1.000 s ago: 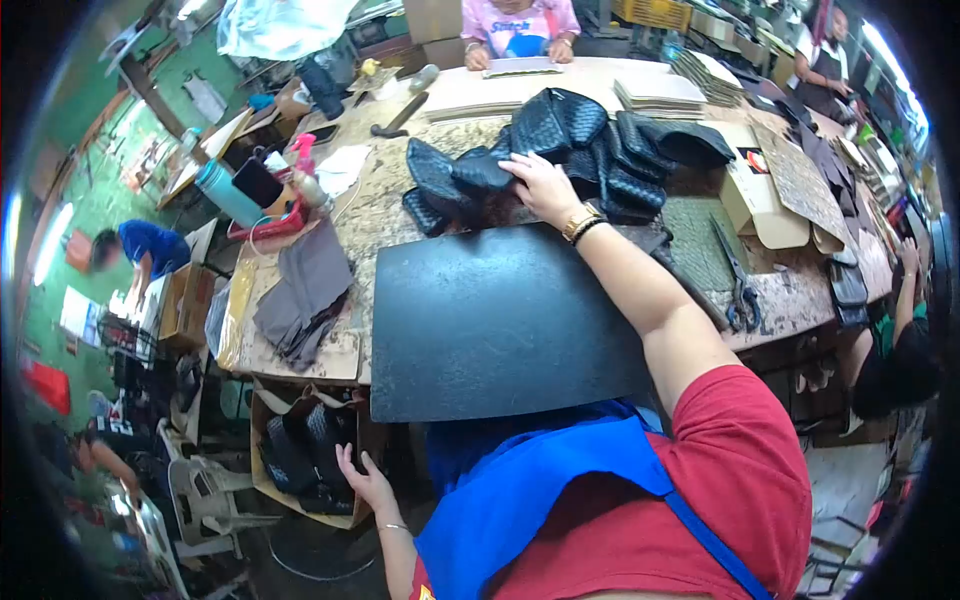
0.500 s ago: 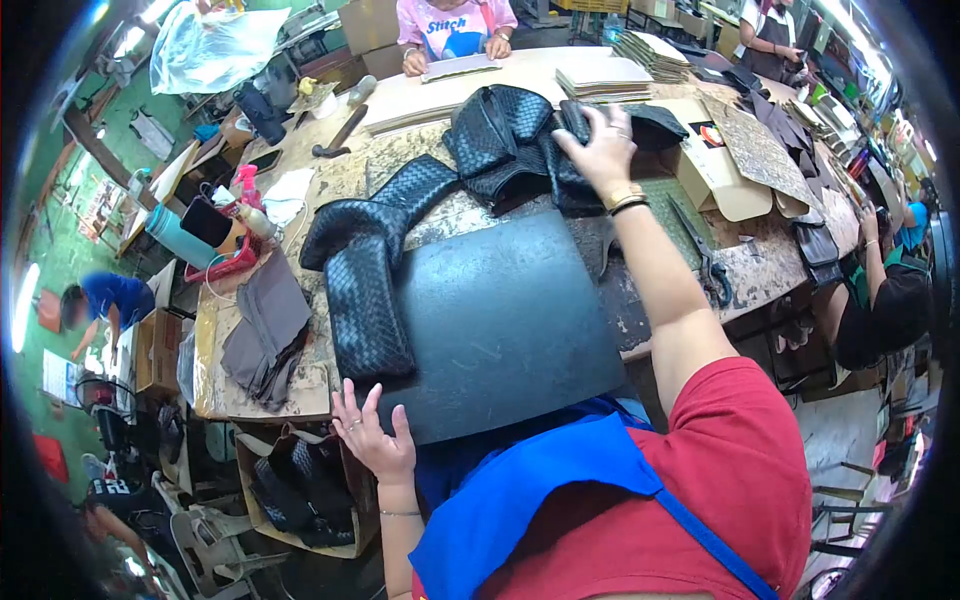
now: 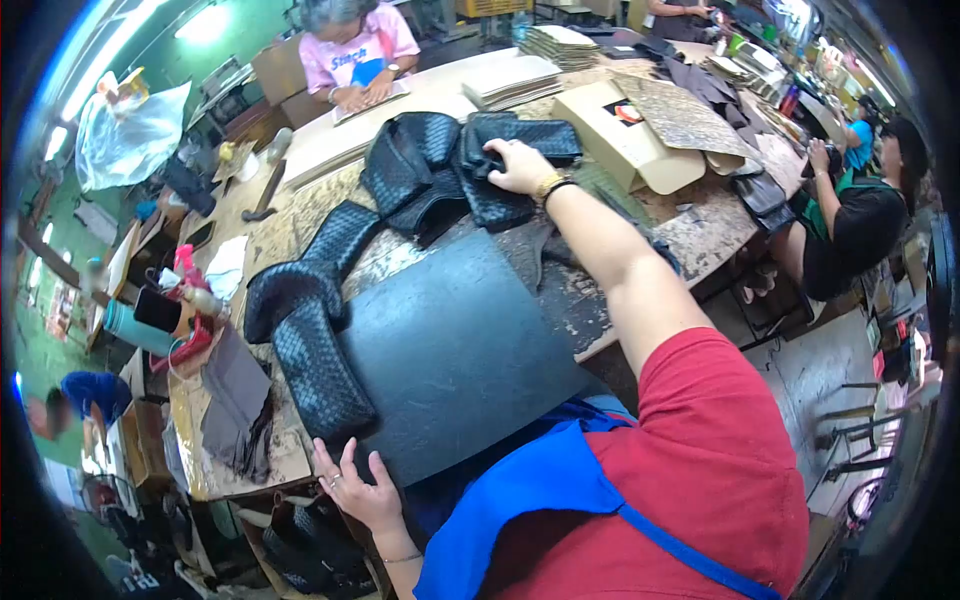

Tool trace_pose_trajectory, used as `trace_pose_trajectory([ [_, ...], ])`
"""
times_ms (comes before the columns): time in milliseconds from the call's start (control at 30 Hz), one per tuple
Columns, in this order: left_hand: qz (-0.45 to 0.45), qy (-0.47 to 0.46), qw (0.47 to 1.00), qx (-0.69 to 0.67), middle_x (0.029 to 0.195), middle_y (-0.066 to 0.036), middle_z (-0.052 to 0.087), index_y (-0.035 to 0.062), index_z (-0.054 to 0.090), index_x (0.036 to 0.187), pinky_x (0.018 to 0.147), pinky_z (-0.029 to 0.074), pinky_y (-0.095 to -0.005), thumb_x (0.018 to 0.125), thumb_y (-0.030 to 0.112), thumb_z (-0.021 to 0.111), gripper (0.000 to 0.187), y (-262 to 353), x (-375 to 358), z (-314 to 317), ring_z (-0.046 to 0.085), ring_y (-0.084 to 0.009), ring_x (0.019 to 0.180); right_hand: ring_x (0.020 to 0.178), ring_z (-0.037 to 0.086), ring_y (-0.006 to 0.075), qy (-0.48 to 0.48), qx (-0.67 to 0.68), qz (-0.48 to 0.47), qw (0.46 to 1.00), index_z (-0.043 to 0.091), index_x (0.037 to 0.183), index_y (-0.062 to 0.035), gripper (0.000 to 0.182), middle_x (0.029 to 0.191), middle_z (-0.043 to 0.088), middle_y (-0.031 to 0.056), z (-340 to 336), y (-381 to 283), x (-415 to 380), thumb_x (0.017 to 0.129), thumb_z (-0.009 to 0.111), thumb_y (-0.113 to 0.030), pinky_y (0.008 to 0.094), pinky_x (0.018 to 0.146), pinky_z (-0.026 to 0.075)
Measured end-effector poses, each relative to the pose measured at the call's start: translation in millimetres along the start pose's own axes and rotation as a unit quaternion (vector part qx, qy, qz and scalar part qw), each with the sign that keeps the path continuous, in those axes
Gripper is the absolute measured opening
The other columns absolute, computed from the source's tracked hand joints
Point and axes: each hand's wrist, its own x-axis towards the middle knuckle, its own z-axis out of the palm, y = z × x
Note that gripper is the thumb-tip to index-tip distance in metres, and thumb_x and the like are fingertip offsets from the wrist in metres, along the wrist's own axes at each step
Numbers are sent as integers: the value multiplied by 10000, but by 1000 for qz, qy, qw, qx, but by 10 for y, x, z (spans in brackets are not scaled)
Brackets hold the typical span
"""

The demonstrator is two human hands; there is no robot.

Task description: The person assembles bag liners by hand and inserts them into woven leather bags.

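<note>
My right hand (image 3: 520, 167) reaches across the worktable, its fingers curled over a black woven leather piece (image 3: 497, 207) in the far pile. Beside that piece lie more folded black woven pieces (image 3: 405, 160). My left hand (image 3: 358, 490) rests at the near left corner of a smooth dark board (image 3: 455, 350), fingers spread and nothing in them. Just beyond those fingertips, a padded black woven piece (image 3: 322, 370) overlaps the board's left edge. Another woven strip (image 3: 338, 240) extends from it toward the pile.
A hammer (image 3: 263, 192) lies at the far left. Grey-brown fabric pieces (image 3: 235, 395) hang near the left edge. A cardboard box (image 3: 610, 135) stands right of the pile, and stacked sheets (image 3: 512, 82) lie behind. A person in pink (image 3: 360, 55) works opposite; others are at right.
My right hand has gone from spread over the woven pile to curled around a piece of it. The whole view has shifted, and my left hand stays by the board's corner.
</note>
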Motion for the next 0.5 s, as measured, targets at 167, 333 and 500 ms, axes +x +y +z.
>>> trace_pose_trajectory([
  [167, -10, -3, 1000, 12, 1504, -176, 404, 65, 670, 1127, 1080, 326, -515, 911, 350, 609, 363, 39, -3, -7, 402, -393, 1353, 921, 653, 357, 176, 191, -19, 966, 642, 1135, -125, 327, 948, 674, 188, 13, -467, 95, 815, 605, -177, 409, 847, 523],
  [333, 0, -9, 1000, 1, 1500, -184, 405, 51, 672, 1116, 1078, 334, -497, 898, 321, 628, 350, 53, 23, -29, 406, -400, 1345, 1031, 634, 318, 153, 293, -204, 922, 632, 1147, -46, 352, 1065, 648, 173, 59, -1293, -187, 799, 586, -25, 363, 915, 504],
  [500, -27, -59, 998, -5, 1529, -182, 352, 75, 561, 1289, 1104, 270, -571, 890, 343, 640, 487, 44, 19, -62, 344, -399, 1390, 1130, 581, 343, -105, 164, -381, 904, 575, 1292, -157, 523, 1306, 562, 167, 390, -1655, -572, 793, 606, -1, 399, 989, 477],
])
